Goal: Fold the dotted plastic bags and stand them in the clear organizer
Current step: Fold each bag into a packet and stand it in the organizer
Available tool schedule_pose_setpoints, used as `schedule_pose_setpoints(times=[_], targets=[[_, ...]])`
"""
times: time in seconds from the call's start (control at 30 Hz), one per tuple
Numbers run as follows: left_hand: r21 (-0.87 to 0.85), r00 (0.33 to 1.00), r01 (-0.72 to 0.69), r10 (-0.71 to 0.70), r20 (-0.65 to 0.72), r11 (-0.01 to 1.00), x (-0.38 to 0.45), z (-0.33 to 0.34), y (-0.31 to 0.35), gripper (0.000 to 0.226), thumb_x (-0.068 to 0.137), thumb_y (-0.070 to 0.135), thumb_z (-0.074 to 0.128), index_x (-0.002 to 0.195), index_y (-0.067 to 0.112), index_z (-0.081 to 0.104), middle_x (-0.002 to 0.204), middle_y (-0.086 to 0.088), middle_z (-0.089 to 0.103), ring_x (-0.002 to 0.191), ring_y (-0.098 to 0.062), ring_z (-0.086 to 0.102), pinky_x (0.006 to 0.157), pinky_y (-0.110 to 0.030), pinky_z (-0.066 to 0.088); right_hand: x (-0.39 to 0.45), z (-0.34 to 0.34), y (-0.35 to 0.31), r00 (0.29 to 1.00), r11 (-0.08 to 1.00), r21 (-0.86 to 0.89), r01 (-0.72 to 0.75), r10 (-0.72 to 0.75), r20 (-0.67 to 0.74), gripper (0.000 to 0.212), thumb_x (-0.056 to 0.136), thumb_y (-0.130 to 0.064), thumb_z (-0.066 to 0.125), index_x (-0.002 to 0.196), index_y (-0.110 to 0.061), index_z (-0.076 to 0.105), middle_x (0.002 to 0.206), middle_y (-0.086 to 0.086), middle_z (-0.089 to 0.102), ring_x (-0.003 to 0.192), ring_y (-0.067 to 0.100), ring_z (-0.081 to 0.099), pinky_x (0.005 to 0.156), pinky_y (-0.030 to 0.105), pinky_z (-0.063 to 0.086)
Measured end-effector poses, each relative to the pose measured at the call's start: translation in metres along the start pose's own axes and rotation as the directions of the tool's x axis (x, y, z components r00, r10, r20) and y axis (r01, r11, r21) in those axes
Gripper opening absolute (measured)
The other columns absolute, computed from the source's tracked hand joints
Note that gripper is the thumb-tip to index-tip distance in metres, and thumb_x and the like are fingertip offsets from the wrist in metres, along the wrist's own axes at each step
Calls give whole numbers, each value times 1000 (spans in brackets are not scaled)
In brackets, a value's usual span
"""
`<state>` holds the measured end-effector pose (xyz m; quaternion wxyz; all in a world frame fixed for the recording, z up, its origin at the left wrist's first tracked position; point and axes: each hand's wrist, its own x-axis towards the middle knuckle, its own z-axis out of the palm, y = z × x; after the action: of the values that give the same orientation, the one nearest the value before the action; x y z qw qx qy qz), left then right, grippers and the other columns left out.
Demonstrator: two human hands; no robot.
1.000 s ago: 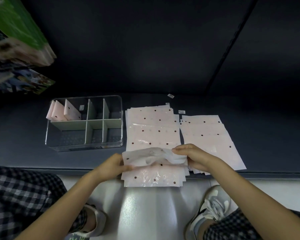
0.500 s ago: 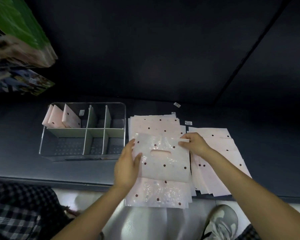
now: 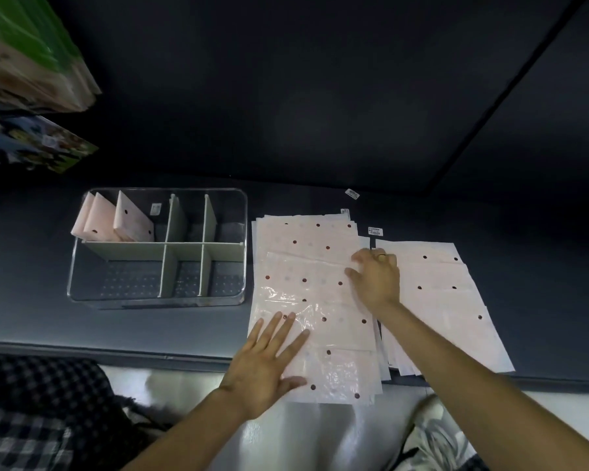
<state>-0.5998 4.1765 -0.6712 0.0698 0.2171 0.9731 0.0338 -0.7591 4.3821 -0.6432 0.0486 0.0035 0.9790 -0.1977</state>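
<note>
Dark surface (image 3: 31, 266), dark wall behind, dim light. Clear organizer (image 3: 157, 299) sits left, with white dividers; three folded bags (image 3: 116, 220) stand tilted in its far-left compartment, the other compartments look empty. Just right of the organizer: a stack (image 3: 306, 232) of flat dotted bags, near end overhanging the surface edge. A second stack (image 3: 456, 300) lies further right, just beside the first.

Top bag (image 3: 320, 300) lies flat on the first stack, long axis running away from the person. Left hand (image 3: 269, 362) is flat, fingers spread, pressing the bag's near-left part. Right hand (image 3: 376, 278) rests on the bag's right edge further up, fingers loosely bent; whether it pinches the edge or only presses can't be told from this angle. Ring on one finger.

Judgement: smoothing step, the fold comes next. Bag lies straight ahead of both hands; left hand is nearer the near end, right nearer the far end. The organizer lies left of the bag, so the left hand is closer for placing. Film is slippery and could slide off the stack.

Plaid trousers and a shoe (image 3: 436, 433) show below.
</note>
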Motion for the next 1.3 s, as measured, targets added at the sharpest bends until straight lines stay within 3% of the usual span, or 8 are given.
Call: schedule_pose_setpoints(times=[0.1,0.23,0.43,0.57,0.7,0.93,1.1,1.3], targets=[[27,1000,-8,8,8,1000,2,-5,1,70,89,67,24,144,24,37,149,-11,35,136,-32,34,107,-42,18,-55,10,-17,867,886,-126,447,-463,-183,36,87,-21,63,119,-6,63,124,12,61,118,33,55,99,43,45],[16,998,5,-6,64,1000,4,-9,2,72,90,66,20,144,22,36,151,-12,30,138,-33,28,109,-42,12,-124,38,0,703,658,-247,711,-665,252,66,95,-53,30,137,-4,46,145,10,42,134,23,40,107,41,38],[-11,979,-47,48,199,999,-8,-1,-24,76,86,70,6,144,29,-22,151,-5,-32,140,-25,-27,114,-45,-17,-132,-4,71,732,582,-444,681,-527,431,80,91,-67,27,142,-6,37,150,10,32,138,21,33,110,37,14],[47,994,-38,33,103,998,-20,-11,-33,75,90,65,18,148,19,26,155,-13,19,142,-31,21,112,-49,25,-126,-24,78,687,547,-417,726,-591,422,74,89,-67,31,132,-11,53,141,6,47,132,18,43,109,35,26],[-140,987,-6,-17,-162,990,-5,-24,-23,50,86,54,42,103,19,72,113,-6,68,103,-22,66,77,-31,56,-111,-22,52,718,661,-291,692,-672,179,39,76,-44,73,96,-11,74,110,5,70,101,20,67,83,30,56],[-322,989,89,-121,-80,943,18,-18,-19,40,85,46,62,111,15,60,132,2,48,124,-16,44,92,-27,45,-97,-10,29,731,652,-345,675,-656,190,35,41,-4,83,73,-13,73,78,1,69,65,16,64,46,20,49],[-361,993,103,-119,-23,927,26,-23,-29,57,86,58,54,132,25,48,148,8,34,136,-11,30,110,-27,28,-79,-18,43,790,827,-33,561,-523,319,29,98,-17,48,123,-18,62,125,-5,60,117,12,51,95,17,37],[-525,994,109,-91,60,844,19,-34,-44,47,81,44,69,124,30,58,128,17,56,119,-3,50,94,-10,31,-69,-47,41,783,885,443,146,-377,495,13,92,-18,60,97,-19,72,96,-14,69,92,-5,61,83,11,43]])
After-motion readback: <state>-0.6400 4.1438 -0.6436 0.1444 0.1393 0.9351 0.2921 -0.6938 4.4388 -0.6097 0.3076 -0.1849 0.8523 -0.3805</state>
